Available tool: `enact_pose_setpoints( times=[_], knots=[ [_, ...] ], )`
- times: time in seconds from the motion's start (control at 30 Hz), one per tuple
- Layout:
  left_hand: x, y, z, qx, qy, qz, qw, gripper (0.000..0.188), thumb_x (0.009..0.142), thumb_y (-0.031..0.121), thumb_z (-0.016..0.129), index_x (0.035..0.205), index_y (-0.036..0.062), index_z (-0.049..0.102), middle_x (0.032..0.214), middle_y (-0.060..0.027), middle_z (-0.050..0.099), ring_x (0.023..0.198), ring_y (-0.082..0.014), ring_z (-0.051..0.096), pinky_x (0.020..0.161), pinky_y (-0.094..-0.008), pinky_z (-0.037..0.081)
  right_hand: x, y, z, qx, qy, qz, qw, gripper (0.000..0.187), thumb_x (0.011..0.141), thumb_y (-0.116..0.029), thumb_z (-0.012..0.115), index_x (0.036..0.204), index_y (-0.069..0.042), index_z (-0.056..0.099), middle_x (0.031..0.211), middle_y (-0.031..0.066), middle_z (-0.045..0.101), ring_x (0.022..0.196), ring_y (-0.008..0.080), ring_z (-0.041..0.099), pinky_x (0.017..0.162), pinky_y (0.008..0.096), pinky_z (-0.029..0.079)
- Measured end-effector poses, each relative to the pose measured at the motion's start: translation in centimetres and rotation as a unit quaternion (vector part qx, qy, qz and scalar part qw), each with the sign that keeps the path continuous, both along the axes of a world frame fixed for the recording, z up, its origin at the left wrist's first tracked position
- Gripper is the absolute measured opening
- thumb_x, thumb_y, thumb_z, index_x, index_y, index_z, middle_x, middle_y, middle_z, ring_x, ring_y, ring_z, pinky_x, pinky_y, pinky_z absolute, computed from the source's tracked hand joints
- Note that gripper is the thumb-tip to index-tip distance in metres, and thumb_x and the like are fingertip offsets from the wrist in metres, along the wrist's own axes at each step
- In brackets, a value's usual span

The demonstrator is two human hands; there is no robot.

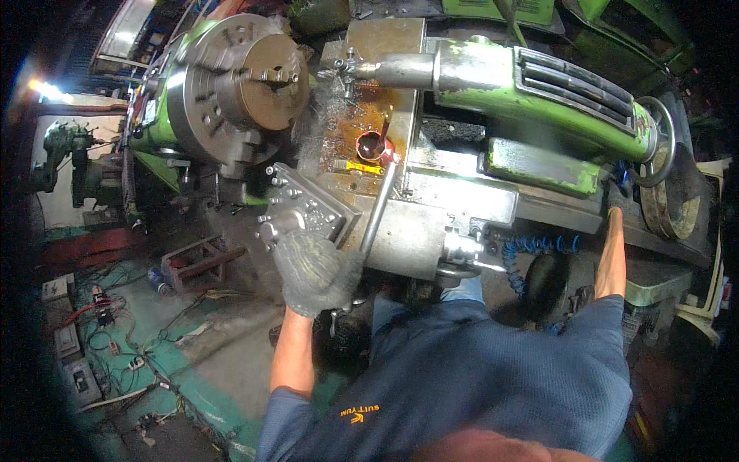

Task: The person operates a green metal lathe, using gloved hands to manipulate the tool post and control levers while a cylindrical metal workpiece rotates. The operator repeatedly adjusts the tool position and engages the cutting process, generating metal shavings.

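My left hand [314, 271], in a grey knit glove, is bent over the near end of a metal block with bolts [304, 212]. Its fingers look curled, and what lies under them is hidden. A long steel bar handle [379, 204] slants down close beside the glove. My right arm reaches far to the right, where my right hand [620, 191] is at the base of the green tailstock [539, 85]. Dark shadow covers that hand's fingers; something small and blue shows by it. A round workpiece [265, 100] sits in the big lathe chuck [208, 100] on the left.
A red-rimmed cup [370, 145] with a brush-like stick and a yellow tool [358, 167] lie on the oily carriage. The tailstock handwheel [658, 142] stands at right. A coiled blue hose [539, 246] hangs below the bed. Cables [135, 346] and a metal frame [202, 264] are on the floor at left.
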State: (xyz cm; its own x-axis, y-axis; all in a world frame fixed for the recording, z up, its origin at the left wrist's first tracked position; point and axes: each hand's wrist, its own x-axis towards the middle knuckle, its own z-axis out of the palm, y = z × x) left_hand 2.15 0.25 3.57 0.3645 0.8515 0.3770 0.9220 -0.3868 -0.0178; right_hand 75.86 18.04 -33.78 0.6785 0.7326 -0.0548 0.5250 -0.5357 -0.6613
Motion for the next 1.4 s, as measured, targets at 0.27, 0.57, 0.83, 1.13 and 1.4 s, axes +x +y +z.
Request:
enact_pose_setpoints(
  times=[0.27, 0.57, 0.83, 1.13, 1.4],
  knots=[
    [2.0, -0.2, 1.2, 0.025, -0.088, -0.011, 0.996, 0.019, 0.078, 0.014, 0.075, 0.095, 0.0071, 0.073, 0.081, -0.0107, 0.065, 0.072, -0.0337, 0.059, 0.064, -0.0442, 0.044, -3.4, -7.6, 11.4, 0.285, 0.328, -0.002, 0.901, 0.035, 0.088, -0.013, 0.072, 0.121, -0.002, 0.066, 0.111, 0.0034, 0.068, 0.092, 0.0171, 0.063, 0.078, 0.0309, 0.052],
    [1.2, 0.7, 0.6, 0.097, -0.090, -0.042, 0.990, 0.025, 0.076, 0.018, 0.073, 0.057, 0.0120, 0.058, 0.058, -0.0049, 0.055, 0.053, -0.0281, 0.052, 0.053, -0.0426, 0.038, -17.8, -16.2, 28.3, 0.209, 0.367, 0.216, 0.880, 0.044, 0.097, -0.028, 0.067, 0.132, -0.003, 0.057, 0.099, 0.0058, 0.067, 0.079, 0.0102, 0.059, 0.060, 0.0227, 0.047],
    [1.3, 1.5, -0.1, 0.123, -0.187, -0.036, 0.974, 0.029, 0.078, 0.030, 0.068, 0.057, 0.0109, 0.063, 0.055, -0.0106, 0.058, 0.049, -0.0296, 0.055, 0.050, -0.0445, 0.040, -37.1, -2.2, 36.4, 0.044, -0.012, 0.547, 0.836, 0.057, 0.093, -0.046, 0.062, 0.126, -0.001, 0.057, 0.103, 0.0242, 0.068, 0.094, 0.0398, 0.066, 0.083, 0.0451, 0.050],
    [1.4, 1.3, -0.8, 0.156, -0.154, -0.001, 0.976, 0.035, 0.087, 0.036, 0.060, 0.059, 0.0152, 0.064, 0.057, -0.0112, 0.061, 0.051, -0.0306, 0.059, 0.054, -0.0463, 0.042, -48.9, 6.3, 36.7, 0.033, -0.258, 0.638, 0.724, 0.063, 0.091, -0.058, 0.059, 0.132, -0.010, 0.058, 0.118, 0.0285, 0.065, 0.112, 0.0447, 0.063, 0.096, 0.0502, 0.050],
    [1.4, 0.9, -0.8, 0.156, -0.143, 0.018, 0.977, 0.021, 0.074, 0.033, 0.068, 0.065, 0.0143, 0.069, 0.062, -0.0112, 0.062, 0.059, -0.0325, 0.060, 0.058, -0.0445, 0.046, -50.6, 6.2, 37.3, -0.003, -0.301, 0.613, 0.731, 0.066, 0.087, -0.060, 0.064, 0.134, -0.013, 0.058, 0.120, 0.0271, 0.065, 0.112, 0.0461, 0.063, 0.097, 0.0525, 0.049]
  ],
)
